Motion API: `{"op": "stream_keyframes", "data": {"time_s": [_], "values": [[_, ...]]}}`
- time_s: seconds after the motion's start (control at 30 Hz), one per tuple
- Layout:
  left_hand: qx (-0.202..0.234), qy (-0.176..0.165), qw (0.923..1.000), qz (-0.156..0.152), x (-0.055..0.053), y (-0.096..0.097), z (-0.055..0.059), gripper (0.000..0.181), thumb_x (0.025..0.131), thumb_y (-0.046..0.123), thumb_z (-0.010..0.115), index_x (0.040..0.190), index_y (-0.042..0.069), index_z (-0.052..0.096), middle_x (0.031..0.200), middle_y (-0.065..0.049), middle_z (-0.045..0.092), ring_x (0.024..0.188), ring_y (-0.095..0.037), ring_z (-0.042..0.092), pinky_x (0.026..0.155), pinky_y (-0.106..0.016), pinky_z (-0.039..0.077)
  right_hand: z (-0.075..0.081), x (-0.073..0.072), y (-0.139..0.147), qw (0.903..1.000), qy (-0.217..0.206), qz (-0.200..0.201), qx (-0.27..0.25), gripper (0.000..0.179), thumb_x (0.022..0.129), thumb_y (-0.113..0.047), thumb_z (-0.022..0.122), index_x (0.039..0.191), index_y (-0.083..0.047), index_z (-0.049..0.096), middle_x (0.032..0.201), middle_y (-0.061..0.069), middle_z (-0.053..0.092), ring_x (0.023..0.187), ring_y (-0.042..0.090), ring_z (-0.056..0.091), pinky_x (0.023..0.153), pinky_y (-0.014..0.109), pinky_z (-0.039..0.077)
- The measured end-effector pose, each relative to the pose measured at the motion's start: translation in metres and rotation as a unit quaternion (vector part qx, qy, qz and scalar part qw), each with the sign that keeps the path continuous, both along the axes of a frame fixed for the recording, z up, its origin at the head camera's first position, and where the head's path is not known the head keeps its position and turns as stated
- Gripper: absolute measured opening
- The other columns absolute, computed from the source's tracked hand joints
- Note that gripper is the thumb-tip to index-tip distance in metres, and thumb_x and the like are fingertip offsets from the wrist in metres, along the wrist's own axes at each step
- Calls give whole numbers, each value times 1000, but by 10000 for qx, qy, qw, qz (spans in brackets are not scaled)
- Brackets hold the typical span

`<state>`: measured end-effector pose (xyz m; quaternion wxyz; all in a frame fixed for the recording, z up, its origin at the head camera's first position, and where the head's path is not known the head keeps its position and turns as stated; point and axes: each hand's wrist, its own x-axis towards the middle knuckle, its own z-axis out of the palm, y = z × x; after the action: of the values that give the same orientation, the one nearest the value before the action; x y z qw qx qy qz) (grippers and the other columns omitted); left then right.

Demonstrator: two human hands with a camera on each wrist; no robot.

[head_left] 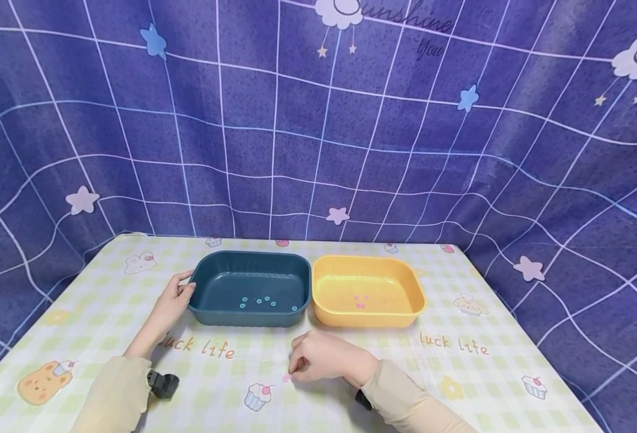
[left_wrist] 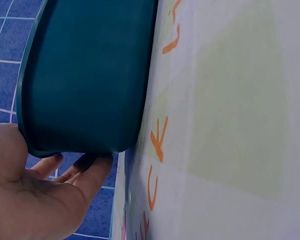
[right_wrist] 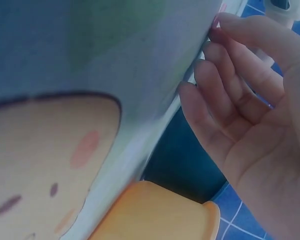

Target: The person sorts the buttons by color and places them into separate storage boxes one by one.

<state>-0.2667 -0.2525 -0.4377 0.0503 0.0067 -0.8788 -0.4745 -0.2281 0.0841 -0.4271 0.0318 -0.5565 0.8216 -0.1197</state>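
At the left end of a dark teal bin (head_left: 250, 319), my left hand (head_left: 170, 304) grips the wall near the rim. In the left wrist view, the fingers (left_wrist: 97, 175) lie against the outer end wall. My right hand (head_left: 329, 359) is low over the tablecloth in front of the two bins. Its thumb and index fingertip pinch a small pink button (right_wrist: 215, 22), mostly hidden between them; the other fingers are loosely curled. Several small teal buttons (head_left: 259, 301) lie in the teal bin. Several pink buttons (head_left: 360, 306) lie in the yellow bin (head_left: 369, 320).
The bins stand side by side toward the back of a table covered with a checked, cartoon-printed tablecloth (head_left: 205, 385). Behind and around the table hangs a blue curtain (head_left: 297, 150) with white grid lines and stars. A black wrist device (head_left: 163, 383) sits on the left sleeve.
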Motion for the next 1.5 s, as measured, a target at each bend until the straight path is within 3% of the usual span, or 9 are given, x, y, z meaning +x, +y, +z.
{"op": "stream_keyframes", "data": {"time_s": [0.27, 0.53, 0.73, 1.1, 1.5], "values": [[-49, 33, 10000, 48, 0, 0, -1, 53, 103, 29, 30, 146, 0, 23, 124, -30, 53, 97, -22, 50, 71, -18, 40, 0, -1, 1, 9996, -198, -71, -163, 6, 79, -16, 71, 83, -16, 75, 73, -8, 60, 66, -9, 46, 63, -3, 33], [-40, -44, 10000, 28, 0, 0, 0, 54, 103, 30, 28, 147, 0, 21, 128, -31, 50, 110, -30, 49, 76, -19, 40, 5, -2, 6, 9974, -549, -298, -354, 5, 79, -14, 70, 83, -15, 74, 75, -7, 62, 68, -3, 53, 65, 1, 40], [-25, -74, 10000, 11, 1, 0, 0, 54, 103, 30, 28, 147, 0, 21, 128, -31, 50, 109, -29, 50, 76, -21, 41, 10, -5, 9, 9951, -707, -437, -539, 5, 79, -15, 70, 83, -14, 73, 76, -4, 62, 70, 0, 55, 66, 3, 42], [-30, -19, 10000, 29, 0, -1, 0, 53, 103, 30, 29, 146, 0, 22, 122, -29, 53, 95, -22, 50, 71, -19, 40, 35, -13, 18, 9859, -942, -839, -1103, 5, 82, -13, 68, 84, -11, 72, 79, 0, 60, 74, 9, 57, 67, 13, 48], [-7, -59, 10000, -4, 1, 0, 0, 54, 103, 30, 28, 147, 0, 20, 128, -31, 50, 110, -31, 49, 78, -23, 40, 46, -25, 29, 9749, -830, -1084, -1758, 5, 82, -9, 69, 85, -7, 72, 81, -2, 63, 76, 11, 61, 70, 20, 52]]}}
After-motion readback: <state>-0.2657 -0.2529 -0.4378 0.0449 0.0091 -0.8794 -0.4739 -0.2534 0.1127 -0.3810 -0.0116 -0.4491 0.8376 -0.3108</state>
